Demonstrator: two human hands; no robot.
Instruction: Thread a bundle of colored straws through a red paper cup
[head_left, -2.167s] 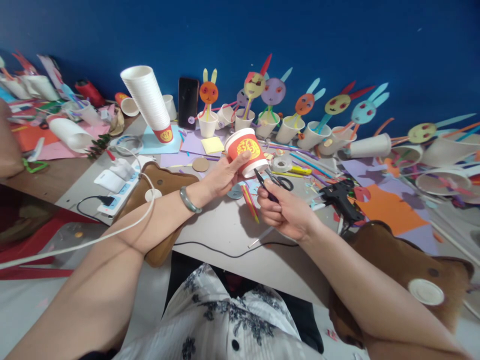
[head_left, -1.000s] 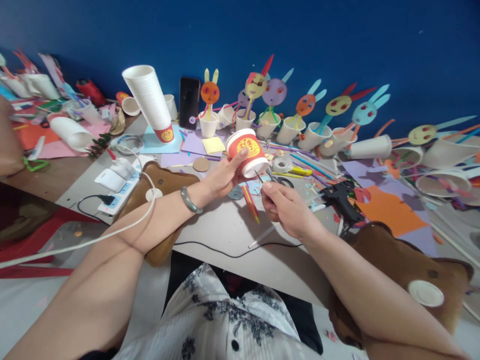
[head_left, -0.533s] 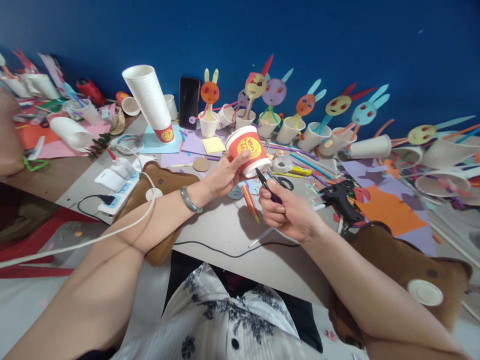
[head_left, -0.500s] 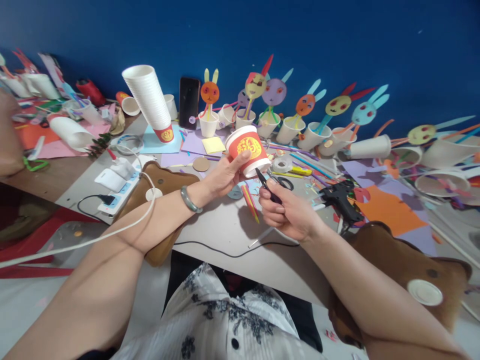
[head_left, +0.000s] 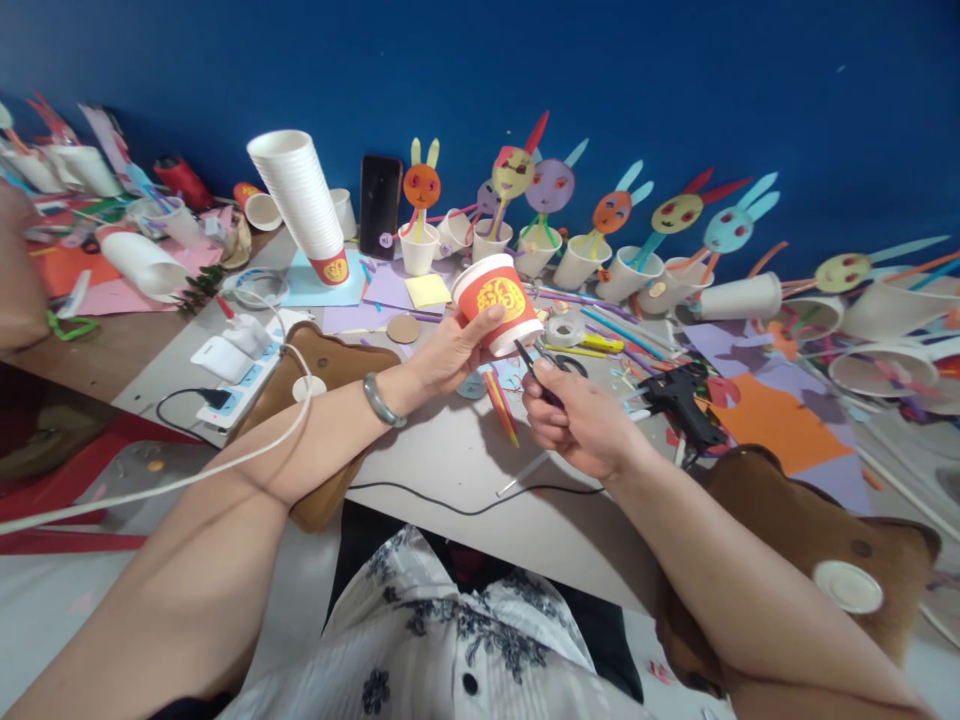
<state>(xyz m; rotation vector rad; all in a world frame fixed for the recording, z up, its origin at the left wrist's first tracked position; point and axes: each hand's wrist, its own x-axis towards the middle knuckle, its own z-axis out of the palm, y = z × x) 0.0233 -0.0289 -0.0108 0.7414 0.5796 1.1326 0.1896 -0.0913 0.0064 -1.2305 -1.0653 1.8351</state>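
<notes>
My left hand (head_left: pixel 448 353) grips a paper cup (head_left: pixel 496 302) with a red band and a gold emblem, held tilted above the grey table (head_left: pixel 450 470). My right hand (head_left: pixel 577 420) is closed around small black scissors (head_left: pixel 531 366), and their tip touches the cup's lower edge. A green bangle (head_left: pixel 380 401) sits on my left wrist. Below the cup lie coloured straws (head_left: pixel 499 404) and a second pair of scissors (head_left: pixel 566 363).
A tall stack of white cups (head_left: pixel 300 205) leans at the back left beside a black phone (head_left: pixel 379 205). Paper rabbit figures in cups (head_left: pixel 611 235) line the blue wall. A black glue gun (head_left: pixel 679 395), tape roll (head_left: pixel 562 330), power strip (head_left: pixel 232 375) and brown cushions (head_left: pixel 810 540) surround my hands.
My right hand shifted its grip, the scissors' tip lifting off and coming back to the cup's lower edge. The cup has tilted slightly in my left hand.
</notes>
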